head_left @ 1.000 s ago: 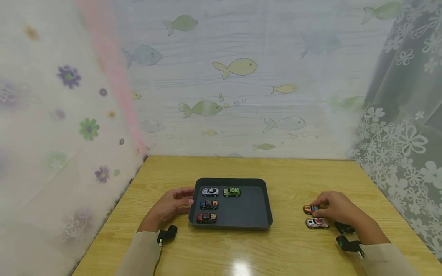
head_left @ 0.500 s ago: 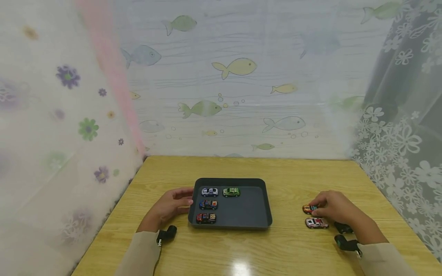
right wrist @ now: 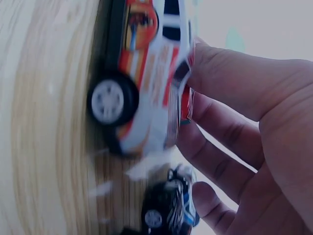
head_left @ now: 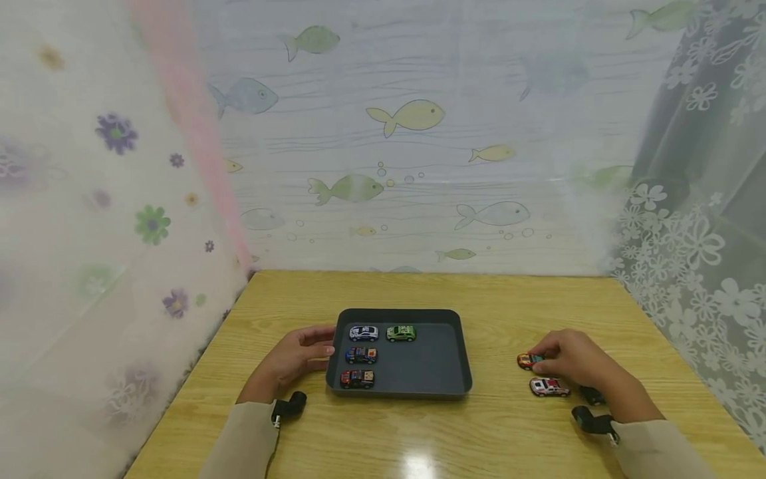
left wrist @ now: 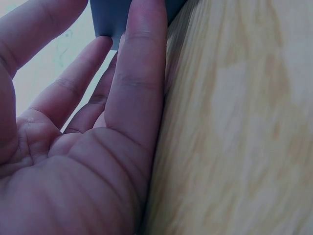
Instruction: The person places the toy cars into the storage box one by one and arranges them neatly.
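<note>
In the head view my right hand (head_left: 571, 359) pinches a red and yellow toy car (head_left: 526, 360) between thumb and fingers, close over the table. Just in front of it lies a white and red toy car (head_left: 549, 387), which looms large in the right wrist view and hides most of the pinched one. A dark toy car (head_left: 592, 396) sits partly under my right wrist. My left hand (head_left: 293, 359) rests against the left side of a dark grey tray (head_left: 425, 386), its fingers fairly straight at the wall, as the left wrist view also shows.
Inside the tray stand a white toy car (head_left: 364, 332), a green one (head_left: 401, 332) and two darker toy trucks, the blue (head_left: 362, 355) above the red (head_left: 357, 379). Patterned curtains (head_left: 413, 166) enclose the wooden table (head_left: 479, 432) at the back and sides.
My right hand has slid slightly left with the red and yellow toy car, away from its earlier spot behind the white and red one. The left hand and tray stay put.
</note>
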Demonstrator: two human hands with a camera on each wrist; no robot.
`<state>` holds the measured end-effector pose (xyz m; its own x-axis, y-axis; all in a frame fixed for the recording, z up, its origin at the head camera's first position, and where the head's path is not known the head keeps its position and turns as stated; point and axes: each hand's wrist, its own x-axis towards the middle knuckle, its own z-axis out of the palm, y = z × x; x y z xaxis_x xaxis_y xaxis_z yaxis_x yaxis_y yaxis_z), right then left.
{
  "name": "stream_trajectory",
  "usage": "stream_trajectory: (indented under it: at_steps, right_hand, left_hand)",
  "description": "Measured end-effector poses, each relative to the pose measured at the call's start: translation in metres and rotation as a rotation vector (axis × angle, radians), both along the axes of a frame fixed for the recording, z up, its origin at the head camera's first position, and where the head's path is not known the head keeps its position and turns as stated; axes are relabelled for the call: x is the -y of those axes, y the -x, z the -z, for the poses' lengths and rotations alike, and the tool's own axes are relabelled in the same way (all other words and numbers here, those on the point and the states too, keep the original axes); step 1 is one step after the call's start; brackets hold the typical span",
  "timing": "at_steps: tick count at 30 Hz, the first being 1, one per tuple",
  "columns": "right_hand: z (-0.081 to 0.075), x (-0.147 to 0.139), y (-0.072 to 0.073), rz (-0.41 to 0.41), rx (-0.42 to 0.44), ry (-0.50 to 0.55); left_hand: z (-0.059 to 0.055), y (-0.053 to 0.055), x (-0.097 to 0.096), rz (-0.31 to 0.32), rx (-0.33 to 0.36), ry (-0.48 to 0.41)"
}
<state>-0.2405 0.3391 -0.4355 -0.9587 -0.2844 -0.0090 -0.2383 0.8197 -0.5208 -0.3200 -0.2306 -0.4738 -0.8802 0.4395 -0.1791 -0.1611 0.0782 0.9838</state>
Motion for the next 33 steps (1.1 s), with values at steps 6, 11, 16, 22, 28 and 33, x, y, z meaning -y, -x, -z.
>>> stream_trajectory:
  at_steps: [6,11,16,22,28,33]
  right_hand:
    - [0.0,0.011,0.003,-0.004,-0.016,-0.02]
    - [-0.002,0.017,0.004,0.008,-0.015,-0.024]
    - [-0.002,0.022,0.005,0.004,-0.017,-0.008]
    - [-0.001,0.035,0.009,-0.018,-0.019,0.016]
    - [-0.002,0.05,0.012,0.009,-0.004,-0.004]
    - [0.0,0.054,0.015,0.003,-0.027,-0.017]
  left_hand:
    - [-0.001,0.0,-0.001,0.0,0.007,-0.005]
    - [-0.003,-0.001,-0.002,-0.02,0.026,0.0]
    - [-0.004,-0.002,-0.002,-0.028,0.033,-0.01]
    - [-0.004,-0.002,-0.001,-0.02,0.022,-0.007]
    - [-0.003,-0.002,-0.001,-0.016,0.021,-0.008]
    - [-0.004,-0.002,-0.001,-0.028,0.029,-0.006]
